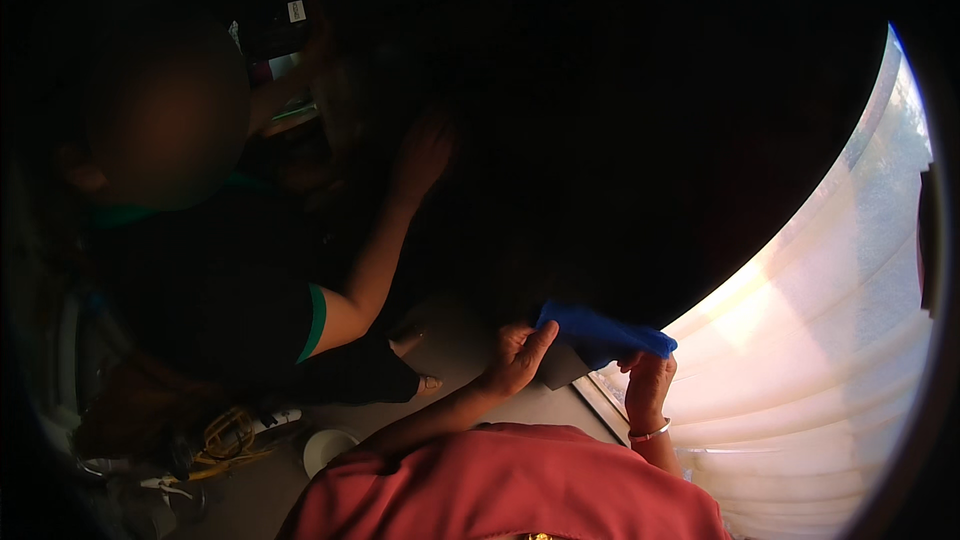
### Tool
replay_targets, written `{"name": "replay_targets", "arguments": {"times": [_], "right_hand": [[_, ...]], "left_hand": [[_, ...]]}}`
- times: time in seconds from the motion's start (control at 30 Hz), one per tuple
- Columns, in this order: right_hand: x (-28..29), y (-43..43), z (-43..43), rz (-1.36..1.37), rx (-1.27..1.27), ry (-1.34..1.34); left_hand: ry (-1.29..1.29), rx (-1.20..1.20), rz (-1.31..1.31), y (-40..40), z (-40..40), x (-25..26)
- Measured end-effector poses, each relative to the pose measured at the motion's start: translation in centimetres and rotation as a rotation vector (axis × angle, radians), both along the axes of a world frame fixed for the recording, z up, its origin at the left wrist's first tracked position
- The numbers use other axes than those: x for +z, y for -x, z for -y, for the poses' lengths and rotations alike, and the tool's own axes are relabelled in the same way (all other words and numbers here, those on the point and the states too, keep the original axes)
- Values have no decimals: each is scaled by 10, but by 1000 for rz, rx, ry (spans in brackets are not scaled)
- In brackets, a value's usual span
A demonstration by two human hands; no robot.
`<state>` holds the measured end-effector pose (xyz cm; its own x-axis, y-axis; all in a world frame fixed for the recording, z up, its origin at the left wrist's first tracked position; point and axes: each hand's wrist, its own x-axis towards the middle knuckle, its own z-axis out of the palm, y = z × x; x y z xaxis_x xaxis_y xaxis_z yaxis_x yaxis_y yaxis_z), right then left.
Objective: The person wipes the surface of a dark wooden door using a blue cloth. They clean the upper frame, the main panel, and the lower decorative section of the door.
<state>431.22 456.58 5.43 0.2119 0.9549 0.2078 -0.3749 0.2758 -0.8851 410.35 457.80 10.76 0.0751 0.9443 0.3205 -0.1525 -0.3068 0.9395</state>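
A folded blue cloth (604,330) stretches between my two hands, just beyond my red top (517,480). My left hand (521,352) pinches its left end, thumb uppermost. At the other end, my right hand (649,384) has its fingers on the cloth's lower corner, and a metal bangle circles that wrist. Past the cloth spreads a large, very dark area whose nature I cannot tell. Below the cloth, a grey flat piece (564,367) shows in part.
To the left a person in a dark green-trimmed shirt (319,322) reaches an arm (375,270) into the dark area. A white bucket (330,450) and a yellow frame-like object (229,435) are on the floor (420,420). Pale curtains (780,375) hang at a bright window on the right.
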Motion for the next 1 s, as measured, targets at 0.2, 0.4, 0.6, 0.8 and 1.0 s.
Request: {"name": "replay_targets", "arguments": {"times": [0.2, 0.4, 0.6, 0.8, 1.0], "right_hand": [[-18, -7, -6, 221, -210, -216], [17, -22, 7, 621, -407, -202], [28, -27, 15, 656, -524, -305], [54, -26, 17, 848, -577, -461], [80, -2, 19, 1248, -414, -400]], "left_hand": [[-87, 37, 1, -4, -5, -38], [-95, 114, 79, -20, -7, -7], [-80, 45, 127, -17, -9, 2], [-611, 187, 78, -25, -30, 37], [-1016, 304, -208, -2, -39, 71]]}}
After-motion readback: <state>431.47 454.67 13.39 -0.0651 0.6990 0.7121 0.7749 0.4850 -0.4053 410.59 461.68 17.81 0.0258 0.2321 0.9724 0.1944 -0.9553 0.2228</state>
